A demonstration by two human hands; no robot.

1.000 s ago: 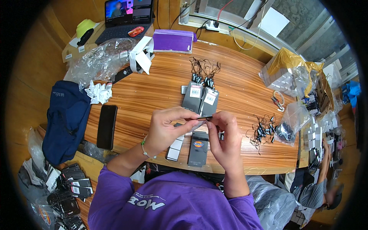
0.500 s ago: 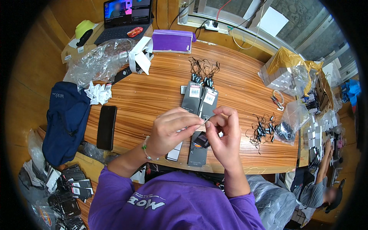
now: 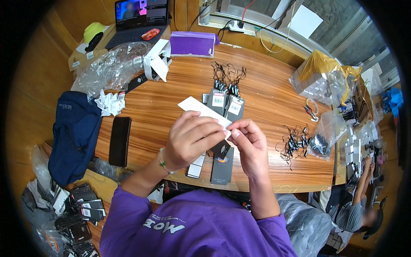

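A long white card tag (image 3: 198,107) slants between my hands above the table. My left hand (image 3: 188,139) is closed on it, its fingers lying over the lower part. At the card's right end, my right hand (image 3: 251,147) pinches with thumb and index finger. Just beneath the fingertips a small black tag (image 3: 221,148) shows; whether it joins the white card is hidden. Below it lies a grey tag (image 3: 221,170), with small white-faced tags (image 3: 195,167) to its left. Beyond my hands, two grey tag stacks with barcode stickers (image 3: 234,108) carry black strings (image 3: 229,75).
Loose black strings (image 3: 294,141) lie to the right, beside a plastic bag (image 3: 323,141) and small snips (image 3: 310,112). At left are a phone (image 3: 119,141) and a blue bag (image 3: 77,132). A purple box (image 3: 192,44) and laptop (image 3: 139,30) stand behind. Another person (image 3: 355,216) sits far right.
The held card has turned from edge-on to flat, so its long white face now shows. The black tag has shifted slightly left and tilted. Both hands stay close together.
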